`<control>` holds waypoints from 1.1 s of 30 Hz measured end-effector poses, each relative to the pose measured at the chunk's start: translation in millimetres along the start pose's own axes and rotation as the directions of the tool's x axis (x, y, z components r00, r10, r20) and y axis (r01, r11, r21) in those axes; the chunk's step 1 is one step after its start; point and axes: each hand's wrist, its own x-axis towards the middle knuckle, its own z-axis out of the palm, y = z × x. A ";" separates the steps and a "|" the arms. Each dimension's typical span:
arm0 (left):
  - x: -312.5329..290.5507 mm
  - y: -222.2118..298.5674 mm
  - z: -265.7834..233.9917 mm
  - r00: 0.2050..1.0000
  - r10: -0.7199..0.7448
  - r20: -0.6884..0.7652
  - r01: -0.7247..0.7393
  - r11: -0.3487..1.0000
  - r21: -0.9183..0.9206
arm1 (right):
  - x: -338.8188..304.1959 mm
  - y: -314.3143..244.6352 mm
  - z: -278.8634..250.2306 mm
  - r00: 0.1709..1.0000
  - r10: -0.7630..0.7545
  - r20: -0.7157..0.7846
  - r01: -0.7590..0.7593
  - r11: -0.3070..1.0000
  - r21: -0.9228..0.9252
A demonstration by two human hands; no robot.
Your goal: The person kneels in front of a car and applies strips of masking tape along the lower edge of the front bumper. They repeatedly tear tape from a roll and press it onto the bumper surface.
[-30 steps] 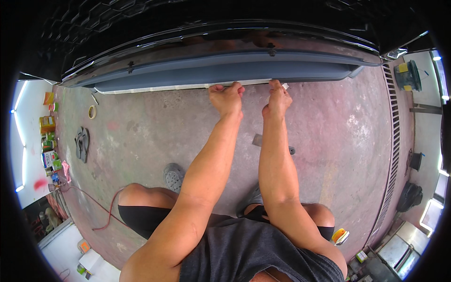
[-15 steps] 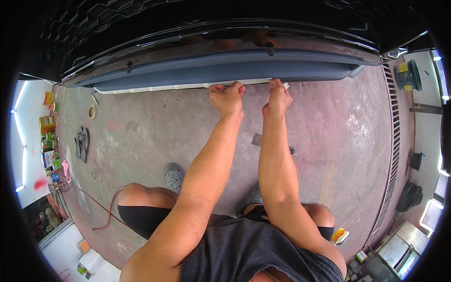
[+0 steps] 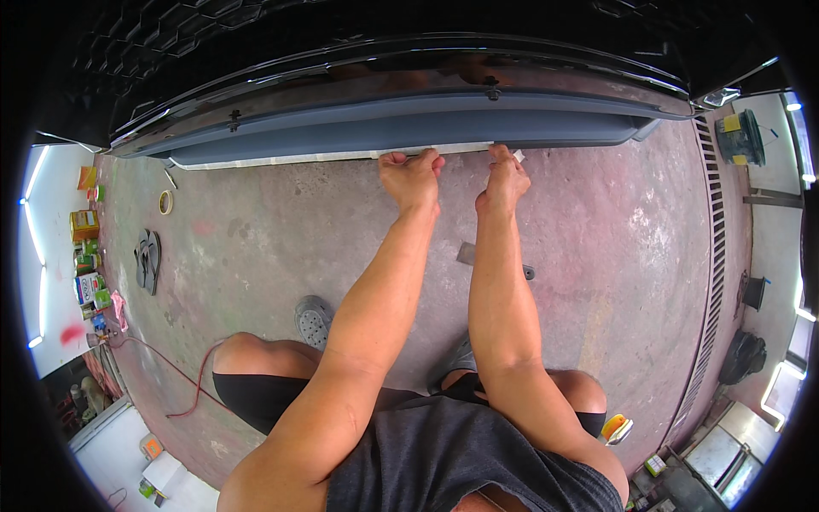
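Note:
A pale strip of masking tape [image 3: 299, 158] runs along the near lower edge of a grey-blue car bumper lip [image 3: 367, 130]. Its left stretch lies against that edge. My left hand [image 3: 410, 179] is closed at the strip, thumb and fingertips pinched on the tape at the lip's edge. To its right, my right hand [image 3: 506, 177] is closed around the tape's right end. A whitish bit of tape shows beside its fingers; the rest inside that hand is hidden. The strip spans the short gap between both hands.
Above the lip is the glossy black car front [image 3: 409, 60]. On the concrete floor lie a tape roll [image 3: 166, 202], flip-flops [image 3: 148, 263], a flat scraper-like blade [image 3: 466, 253] and a red hose [image 3: 198, 392]. A drain grate [image 3: 711, 299] runs along the right; cans [image 3: 84, 224] line the left wall.

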 end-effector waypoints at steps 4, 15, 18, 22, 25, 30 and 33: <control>-1.6 1.2 -0.2 1.000 -0.002 0.019 0.002 1.000 -0.007 | 2.0 0.6 -1.7 1.000 -0.010 -0.012 0.010 1.000 0.014; 2.2 -10.5 -17.4 0.988 0.149 0.040 -0.153 0.979 0.133 | 14.5 7.1 -14.8 0.978 -0.205 -0.034 0.204 0.978 -0.035; 4.8 -24.8 -43.6 0.798 0.552 0.242 -0.586 0.618 0.524 | 18.6 14.5 -14.3 0.938 -0.346 -0.014 0.341 0.928 -0.148; -12.3 -19.0 -47.5 0.364 0.561 0.744 -0.784 -0.246 0.569 | 12.0 13.2 -11.3 0.898 -0.438 0.035 0.420 0.832 -0.362; -3.5 -29.6 -45.4 0.268 0.311 0.912 -0.811 -0.439 0.388 | 8.8 13.6 -12.0 0.877 -0.474 0.080 0.452 0.758 -0.470; 32.3 -31.2 -60.5 0.258 0.137 0.956 -0.776 -0.561 0.290 | 22.2 16.8 -35.3 0.861 -0.507 0.053 0.456 0.719 -0.524; 41.8 -33.8 -74.6 0.265 0.075 0.961 -0.754 -0.605 0.255 | 22.2 14.8 -43.0 0.837 -0.547 -0.014 0.451 0.705 -0.546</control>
